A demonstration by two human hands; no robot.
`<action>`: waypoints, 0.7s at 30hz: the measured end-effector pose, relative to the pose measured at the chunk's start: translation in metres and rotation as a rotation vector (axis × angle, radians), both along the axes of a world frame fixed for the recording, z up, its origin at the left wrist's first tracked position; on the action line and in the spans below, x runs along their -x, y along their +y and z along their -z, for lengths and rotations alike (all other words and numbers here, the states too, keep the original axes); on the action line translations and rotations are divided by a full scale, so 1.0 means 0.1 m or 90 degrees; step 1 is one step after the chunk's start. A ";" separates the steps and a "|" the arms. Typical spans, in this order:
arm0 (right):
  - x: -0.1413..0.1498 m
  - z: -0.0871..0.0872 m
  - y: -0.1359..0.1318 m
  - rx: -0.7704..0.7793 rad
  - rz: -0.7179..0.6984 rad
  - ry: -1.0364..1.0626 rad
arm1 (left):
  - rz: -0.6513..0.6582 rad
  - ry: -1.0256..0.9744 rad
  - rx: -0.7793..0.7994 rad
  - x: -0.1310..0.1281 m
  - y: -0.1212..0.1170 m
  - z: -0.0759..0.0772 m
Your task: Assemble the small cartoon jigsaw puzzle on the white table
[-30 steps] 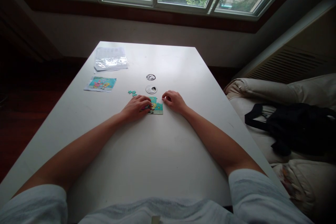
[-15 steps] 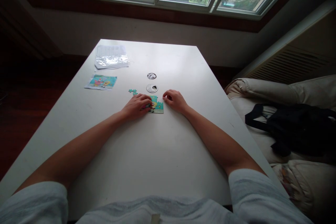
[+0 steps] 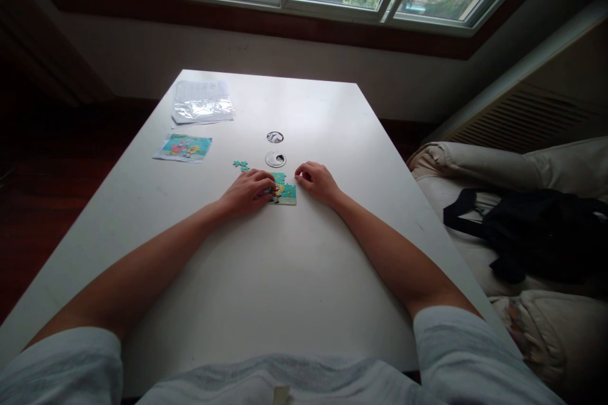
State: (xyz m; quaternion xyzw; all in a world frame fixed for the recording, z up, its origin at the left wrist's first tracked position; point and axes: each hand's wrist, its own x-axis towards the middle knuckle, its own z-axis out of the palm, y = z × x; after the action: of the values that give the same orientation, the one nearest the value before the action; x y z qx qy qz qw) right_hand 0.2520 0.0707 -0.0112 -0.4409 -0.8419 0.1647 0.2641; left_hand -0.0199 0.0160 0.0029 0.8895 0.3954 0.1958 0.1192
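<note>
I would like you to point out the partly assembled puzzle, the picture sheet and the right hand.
Partly assembled puzzle (image 3: pixel 285 193): head view, its uncovered right part.
Picture sheet (image 3: pixel 184 148): head view, middle of its printed side.
Right hand (image 3: pixel 317 181): head view, back of the hand.

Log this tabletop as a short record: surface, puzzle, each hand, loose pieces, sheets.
Surface: white table
Puzzle: cartoon jigsaw puzzle, partly assembled, upper right corner missing
Left hand: over the puzzle's left part
Right hand: beside its right edge, fingers curled, contents unclear
Loose pieces: teal puzzle pieces, just beyond left hand
Sheets: cartoon picture; papers with clear plastic behind it
</note>
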 end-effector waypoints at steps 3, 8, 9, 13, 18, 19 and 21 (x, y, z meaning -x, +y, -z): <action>0.00 0.00 0.00 0.003 0.001 0.002 | 0.000 -0.003 0.003 0.00 0.00 0.00; 0.00 0.00 0.00 0.002 0.000 0.003 | 0.002 -0.004 -0.004 0.00 0.00 0.01; 0.00 0.00 0.00 0.001 0.000 0.003 | 0.003 -0.003 -0.005 0.00 0.00 0.01; -0.01 0.01 0.00 -0.003 -0.001 0.001 | 0.004 -0.004 -0.004 0.00 0.00 0.00; 0.00 0.01 0.01 0.000 -0.001 -0.001 | 0.002 -0.003 0.005 0.00 0.00 -0.01; 0.00 0.01 0.01 0.000 0.000 0.000 | 0.002 -0.003 0.005 0.00 0.00 -0.01; 0.00 0.01 0.01 -0.001 -0.001 0.002 | 0.003 -0.002 0.003 0.00 0.00 -0.01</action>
State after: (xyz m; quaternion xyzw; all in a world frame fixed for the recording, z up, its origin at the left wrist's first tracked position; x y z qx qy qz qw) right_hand 0.2523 0.0712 -0.0120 -0.4399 -0.8418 0.1651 0.2658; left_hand -0.0199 0.0156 0.0040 0.8896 0.3938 0.1962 0.1224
